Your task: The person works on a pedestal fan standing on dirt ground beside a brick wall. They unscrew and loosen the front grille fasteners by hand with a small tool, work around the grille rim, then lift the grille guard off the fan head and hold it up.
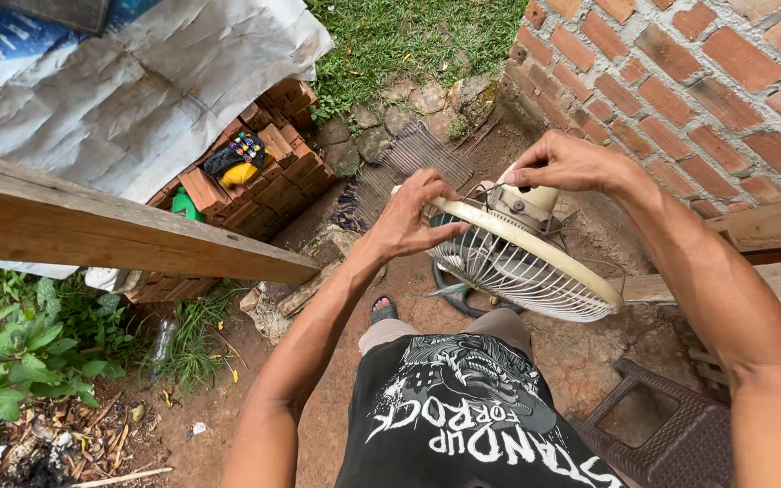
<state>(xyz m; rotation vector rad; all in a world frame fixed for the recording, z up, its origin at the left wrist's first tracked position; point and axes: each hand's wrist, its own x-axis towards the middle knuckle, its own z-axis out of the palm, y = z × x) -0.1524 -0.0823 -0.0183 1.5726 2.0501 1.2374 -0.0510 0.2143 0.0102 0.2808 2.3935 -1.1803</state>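
Outdoor yard, bare dirt ground, a brick wall (pixel 707 81) at far right, a grass patch far centre, a stack of loose bricks (pixel 255 172) under a crumpled white tarp (pixel 146 81) at left, and a rough wooden beam (pixel 110 226) crossing the left side. The person stands over a cream fan (pixel 522 258) held up in front of the body at centre right, wire grille tilted, its face turned down and toward the near side, motor housing (pixel 526 201) sticking up on the far side. The left hand (pixel 409 217) sits on the left edge of the grille rim, fingers curled over it, gripping the rim. The right hand (pixel 567 163) is directly above the motor housing, fingertips pinched together on something small at its top; what exactly is pinched is too small to tell. So the fan lies between the two hands, rim running left to right, with the housing just below the right hand, which is the nearer hand to it. A dark cord loops on the ground below. A dark plastic stool (pixel 671 425) stands near right.
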